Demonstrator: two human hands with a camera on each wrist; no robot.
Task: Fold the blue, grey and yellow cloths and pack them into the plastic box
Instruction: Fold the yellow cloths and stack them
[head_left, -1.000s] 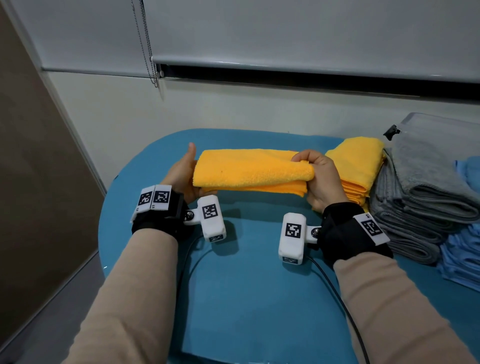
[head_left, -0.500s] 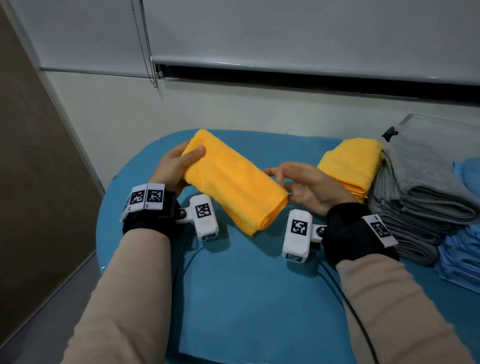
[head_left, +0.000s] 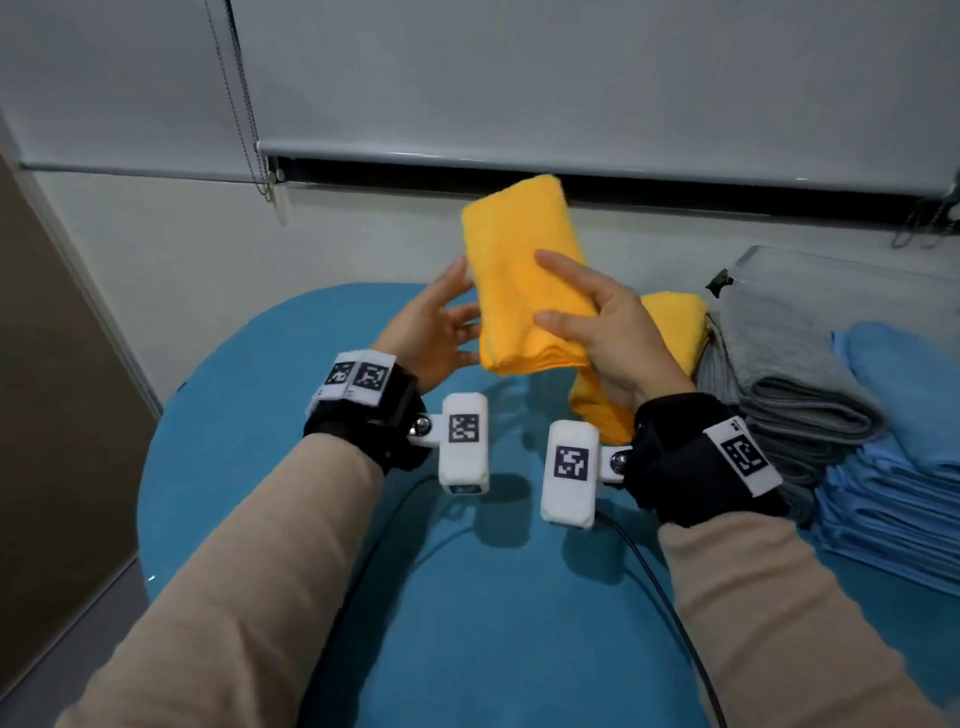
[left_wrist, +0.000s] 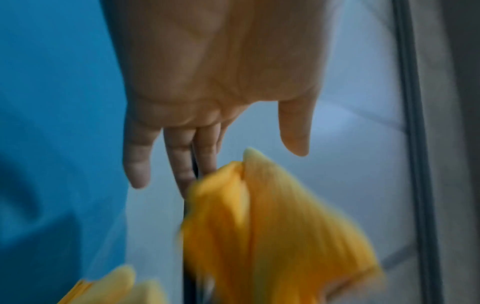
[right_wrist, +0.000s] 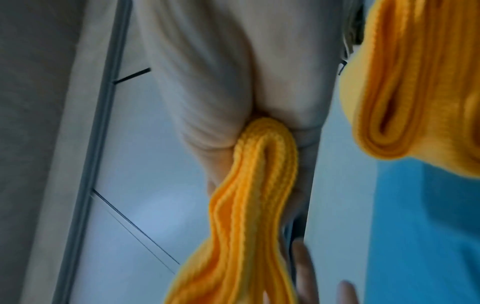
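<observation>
Beige long sleeves on both forearms. Each wrist carries a black fabric strap: left strap, right strap. White tags printed with black square-code markers are fixed on the straps, two side by side on the left, one on the right. A white rounded camera housing hangs off the inner side of each strap on a metal ball joint, left housing, right housing, each with its own square-code marker. A black cable trails from the right housing.
</observation>
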